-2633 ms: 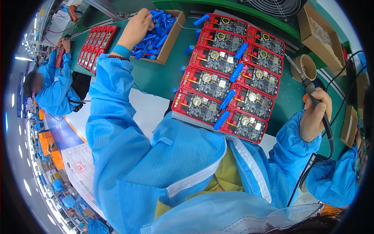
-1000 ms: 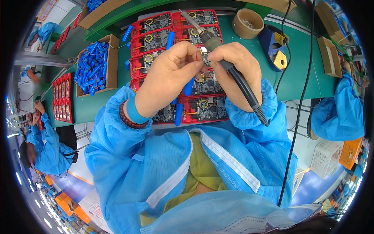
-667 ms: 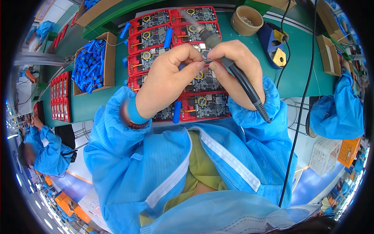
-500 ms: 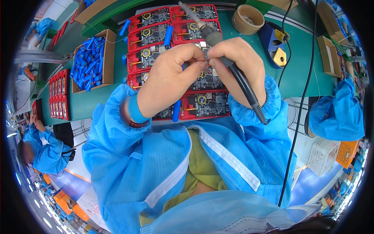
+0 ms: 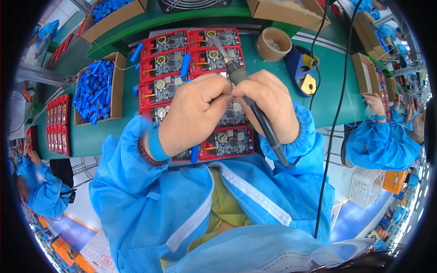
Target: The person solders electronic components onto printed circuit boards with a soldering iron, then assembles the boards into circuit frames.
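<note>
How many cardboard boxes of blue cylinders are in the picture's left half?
2: a nearer box on the green bench, left of the left hand; a farther box on the green shelf. Others may be hidden.

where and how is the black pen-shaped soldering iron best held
Probably by its thick dark handle, behind the slim metal shaft, with the right hand coming from the right. The soldering iron slants: its shaft points away and to the left, its cable end lies toward the blue right sleeve. That should keep the hand off the bare metal, which may be hot.
</note>
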Demonstrator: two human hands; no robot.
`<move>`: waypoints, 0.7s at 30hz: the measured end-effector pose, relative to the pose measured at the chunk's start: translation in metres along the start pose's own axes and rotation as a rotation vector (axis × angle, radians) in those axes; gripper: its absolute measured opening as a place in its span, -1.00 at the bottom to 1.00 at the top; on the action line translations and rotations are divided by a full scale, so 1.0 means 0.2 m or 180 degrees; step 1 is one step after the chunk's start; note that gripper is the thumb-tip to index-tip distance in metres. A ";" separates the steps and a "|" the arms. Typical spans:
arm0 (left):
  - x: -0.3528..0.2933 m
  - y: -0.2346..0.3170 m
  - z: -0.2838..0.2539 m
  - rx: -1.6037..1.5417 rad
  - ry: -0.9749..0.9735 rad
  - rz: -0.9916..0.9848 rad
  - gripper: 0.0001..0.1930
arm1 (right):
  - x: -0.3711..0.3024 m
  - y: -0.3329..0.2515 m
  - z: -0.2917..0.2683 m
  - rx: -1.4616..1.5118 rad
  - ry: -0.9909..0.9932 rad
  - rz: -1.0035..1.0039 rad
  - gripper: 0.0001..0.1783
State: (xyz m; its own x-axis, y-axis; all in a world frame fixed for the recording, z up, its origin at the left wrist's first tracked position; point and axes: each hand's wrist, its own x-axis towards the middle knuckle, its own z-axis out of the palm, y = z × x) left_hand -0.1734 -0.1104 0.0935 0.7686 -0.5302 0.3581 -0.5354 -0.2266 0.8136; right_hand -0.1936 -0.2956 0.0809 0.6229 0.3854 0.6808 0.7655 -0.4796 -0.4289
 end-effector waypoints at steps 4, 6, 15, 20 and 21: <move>0.03 -0.04 -0.16 -0.0108 0.0642 -0.0387 -0.97 | 0.04 0.12 -0.14 -0.0982 0.0541 -0.0026 -0.63; 0.05 -0.10 -0.26 -0.0461 0.0818 -0.0826 -0.95 | 0.09 0.26 -0.23 -0.1022 0.1300 0.0175 -0.71; 0.13 -0.34 -0.24 -0.1475 0.0572 -0.1045 -0.94 | 0.49 0.76 -0.55 -0.1780 0.0991 0.0781 -0.76; 0.22 -0.49 -0.26 -0.0437 0.0693 -0.1108 -0.85 | 0.33 0.52 -0.37 -0.0179 0.1793 0.0607 -0.84; 0.25 -0.52 -0.25 -0.0429 0.0676 -0.1150 -0.85 | 0.30 0.46 -0.33 0.0108 0.1665 0.0688 -0.83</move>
State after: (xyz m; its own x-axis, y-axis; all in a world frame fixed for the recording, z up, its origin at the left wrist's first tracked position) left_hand -0.0620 -0.0712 0.0495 0.9605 -0.2536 0.1143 -0.1794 -0.2507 0.9513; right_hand -0.0967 -0.3677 0.1220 0.6098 -0.1647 0.7753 0.6396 -0.4754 -0.6041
